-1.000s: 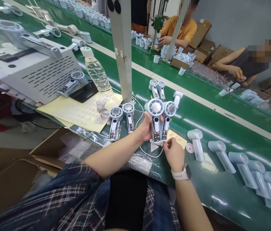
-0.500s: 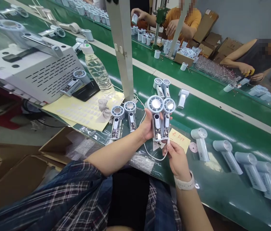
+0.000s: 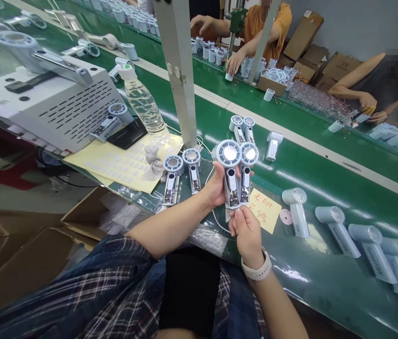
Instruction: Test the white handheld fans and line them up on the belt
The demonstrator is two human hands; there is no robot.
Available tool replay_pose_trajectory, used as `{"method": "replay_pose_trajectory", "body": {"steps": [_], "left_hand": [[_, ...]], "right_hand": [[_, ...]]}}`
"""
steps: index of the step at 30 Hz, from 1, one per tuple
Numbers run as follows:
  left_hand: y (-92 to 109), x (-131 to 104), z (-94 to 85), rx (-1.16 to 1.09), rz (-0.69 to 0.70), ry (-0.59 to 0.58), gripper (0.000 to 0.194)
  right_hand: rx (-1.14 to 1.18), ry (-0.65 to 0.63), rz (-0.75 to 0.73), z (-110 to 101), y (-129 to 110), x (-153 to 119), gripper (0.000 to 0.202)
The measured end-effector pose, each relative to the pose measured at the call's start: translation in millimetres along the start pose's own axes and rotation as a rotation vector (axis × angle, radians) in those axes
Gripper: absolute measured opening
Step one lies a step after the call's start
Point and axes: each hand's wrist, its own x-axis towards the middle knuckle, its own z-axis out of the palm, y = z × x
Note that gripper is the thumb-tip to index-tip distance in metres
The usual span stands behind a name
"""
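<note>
My left hand [image 3: 216, 188] is closed around a light-blue handheld fan [image 3: 232, 187], with its handle open and circuit parts showing. A second opened fan [image 3: 245, 181] stands right beside it, and fingertips of the same hand show behind it. At the bottom of the first fan's handle, my right hand [image 3: 248, 233] pinches the end of a white cable [image 3: 219, 225]; the plug is mostly hidden by the fingers. To the left of my left hand lie two more opened fans, one [image 3: 171, 181] nearer the edge and one [image 3: 194, 172] next to it.
A yellow note [image 3: 264, 212] lies right of my hands, with a row of closed fans [image 3: 342, 230] beyond. A metal post [image 3: 179, 75], water bottle [image 3: 144, 103] and white vented box [image 3: 61, 101] stand on the left. Co-workers' hands [image 3: 234, 62] handle parts across the green line.
My right hand has moved left and up, bringing the cable end from below the second fan to the base of the first. A co-worker's hand across the line has let go of a cylinder.
</note>
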Motion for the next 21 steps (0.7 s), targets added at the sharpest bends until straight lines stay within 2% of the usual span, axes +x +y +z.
{"method": "replay_pose_trajectory", "body": {"steps": [3,5,7,10,13,17,21], "left_hand": [[-4.9,-1.9,-2.0,0.057,0.053,0.043,0.079],[-5.9,-3.2,-2.0,0.081,0.072,0.057,0.08],[-4.4,-4.1,-0.6,0.045,0.081,0.054,0.08],[1.2,-3.5,2.5,-0.074,0.056,0.063,0.078],[7.1,-2.1,4.5,-0.107,0.008,0.083,0.078],[8.3,-3.9,6.6,-0.059,0.007,0.035,0.081],[-1.4,-9.4,7.3,0.048,0.095,-0.026,0.082]], "right_hand": [[0.132,0.037,0.04,7.5,5.3,-0.7,0.046],[0.107,0.027,0.032,7.2,5.5,0.3,0.044],[-0.019,-0.002,-0.032,3.2,2.9,1.0,0.041],[-0.2,-0.043,-0.204,-3.7,-3.6,0.5,0.038],[-0.253,0.012,-0.278,-6.0,-9.2,0.8,0.039],[-0.17,0.105,-0.158,-1.9,-10.4,1.7,0.042],[0.124,0.122,-0.053,4.8,-2.5,-0.4,0.046]]}}
